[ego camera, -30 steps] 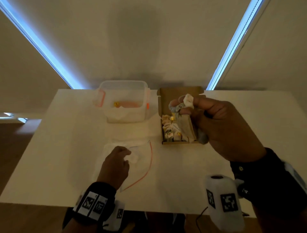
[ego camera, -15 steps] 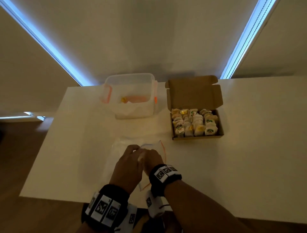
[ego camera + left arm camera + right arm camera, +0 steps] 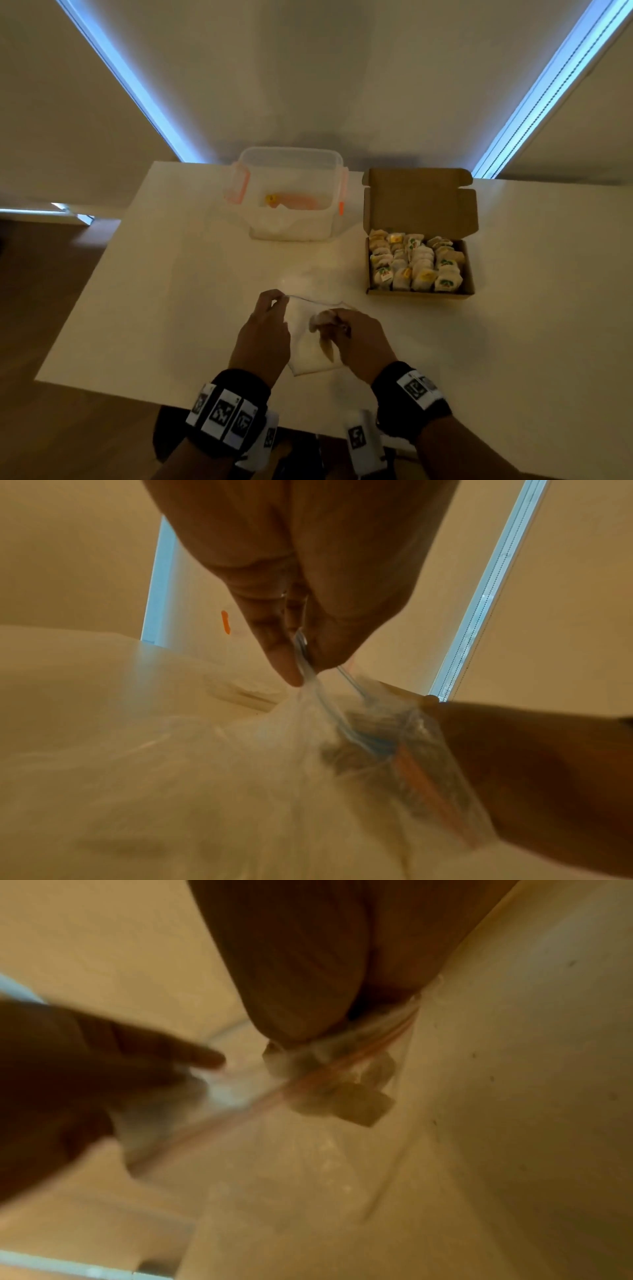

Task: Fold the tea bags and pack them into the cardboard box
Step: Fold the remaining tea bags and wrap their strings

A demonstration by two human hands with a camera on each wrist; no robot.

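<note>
Head view: table [image 3: 144, 281] with a clear tub [image 3: 287, 195] at 12 o'clock and the box [image 3: 420, 240] at 2 o'clock, lid flap upright, its tray packed with rows of folded tea bags [image 3: 416, 263]. Near the 6 o'clock edge lies a clear zip bag [image 3: 308, 346]. Left hand [image 3: 262, 334] pinches the bag's top rim at its 11 o'clock corner. Right hand [image 3: 358, 337] has its fingers inside the bag mouth, curled around a pale tea bag [image 3: 323, 317].

Left wrist view: thumb and forefinger [image 3: 277, 647] pressed together on the bag's rim [image 3: 322, 696], lifting it off the table; the right hand [image 3: 534, 764] enters from 3 o'clock, partly under the plastic.

Right wrist view: blurred. Fingers [image 3: 301, 988] bunch down onto crumpled tea bags [image 3: 346, 1096] at the bag's orange zip strip [image 3: 342, 1069]; the left hand [image 3: 85, 1074] sits at 9 o'clock on the rim.
</note>
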